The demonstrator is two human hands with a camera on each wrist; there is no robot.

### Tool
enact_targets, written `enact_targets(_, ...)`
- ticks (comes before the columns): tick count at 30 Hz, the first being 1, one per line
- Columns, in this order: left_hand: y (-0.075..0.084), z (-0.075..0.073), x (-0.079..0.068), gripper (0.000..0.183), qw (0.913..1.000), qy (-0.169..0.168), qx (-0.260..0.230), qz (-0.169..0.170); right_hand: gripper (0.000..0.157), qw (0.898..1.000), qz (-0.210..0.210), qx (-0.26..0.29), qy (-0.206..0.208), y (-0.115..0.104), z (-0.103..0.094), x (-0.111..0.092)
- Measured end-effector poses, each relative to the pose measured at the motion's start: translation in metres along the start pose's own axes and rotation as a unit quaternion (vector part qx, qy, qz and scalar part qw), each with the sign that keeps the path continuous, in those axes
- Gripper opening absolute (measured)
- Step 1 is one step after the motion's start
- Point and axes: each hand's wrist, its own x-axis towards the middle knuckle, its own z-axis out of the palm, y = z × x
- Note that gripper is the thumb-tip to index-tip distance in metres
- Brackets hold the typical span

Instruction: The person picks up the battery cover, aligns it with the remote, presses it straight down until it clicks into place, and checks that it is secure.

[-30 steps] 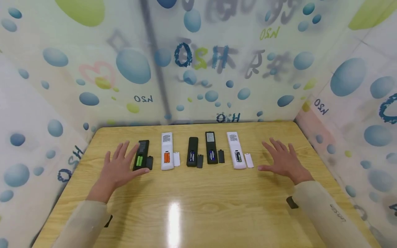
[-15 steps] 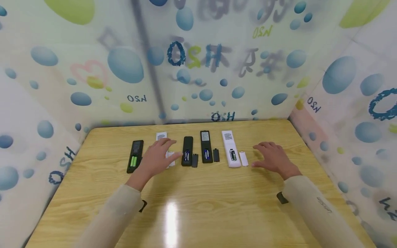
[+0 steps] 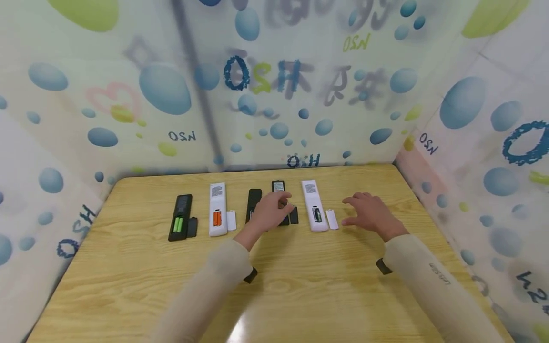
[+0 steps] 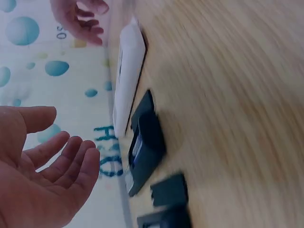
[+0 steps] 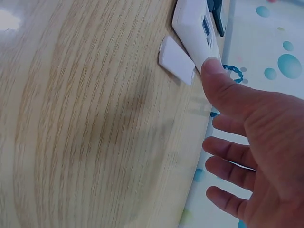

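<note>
My left hand point(image 3: 270, 212) hangs over the two middle black remote controls, fingers loosely bent with nothing between them. It partly hides the shorter black remote point(image 3: 254, 195) and the black remote with a label point(image 3: 278, 186). A small black battery cover point(image 3: 293, 215) lies just right of that hand. To the right rests a white remote point(image 3: 315, 205), battery bay uncovered, with its white cover point(image 3: 332, 219) beside it. My right hand point(image 3: 373, 214) hovers right of this cover, holding nothing. In the right wrist view the thumb point(image 5: 213, 71) overlaps the end of the white remote.
On the left lie a black remote point(image 3: 180, 216) with green batteries, its black cover point(image 3: 192, 227), a white remote point(image 3: 218, 209) with orange batteries and its white cover point(image 3: 231, 220). The wooden table point(image 3: 128, 286) meets a patterned wall point(image 3: 274, 109) behind the row.
My left hand has swept right, from the leftmost black remote across to the middle ones, its spread fingers now more bent. My right hand has drawn its fingers together. The camera view has shifted slightly right.
</note>
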Motion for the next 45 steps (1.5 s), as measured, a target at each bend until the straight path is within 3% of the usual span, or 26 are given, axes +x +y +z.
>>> enact_targets(7,0.007,0.033,0.019,0.039,0.9940,-0.047,-0.072,-0.067,0.059,1.000,-0.015,0.003,-0.003,-0.004,0.005,0.007)
enact_targets(12,0.015,0.049,0.029,0.040,0.9922,-0.041,-0.063,-0.099,0.055,1.000,-0.016,0.012,-0.011,-0.006,0.012,0.013)
enact_targets(17,0.024,0.061,0.040,0.041,0.9910,-0.020,-0.011,-0.132,0.051,1.000,-0.009,0.020,-0.015,-0.007,0.019,0.017)
enact_targets(20,0.029,0.066,0.046,0.037,0.9881,0.008,0.037,-0.149,0.049,1.000,-0.012,0.025,-0.009,-0.007,0.023,0.019)
enact_targets(25,0.030,0.072,0.054,0.032,0.9830,0.041,0.067,-0.166,0.048,0.999,-0.014,0.039,-0.008,-0.007,0.029,0.021)
enact_targets(31,0.031,0.080,0.063,0.036,0.9806,0.020,0.098,-0.169,0.052,0.999,-0.013,0.040,-0.018,-0.010,0.031,0.022)
enact_targets(37,0.045,0.083,0.072,0.045,0.9654,0.000,0.178,-0.190,0.049,0.999,-0.015,0.042,-0.027,-0.016,0.026,0.025)
enact_targets(45,0.052,0.091,0.079,0.040,0.9561,0.010,0.203,-0.212,0.043,0.996,0.000,0.075,-0.049,-0.015,0.025,0.029)
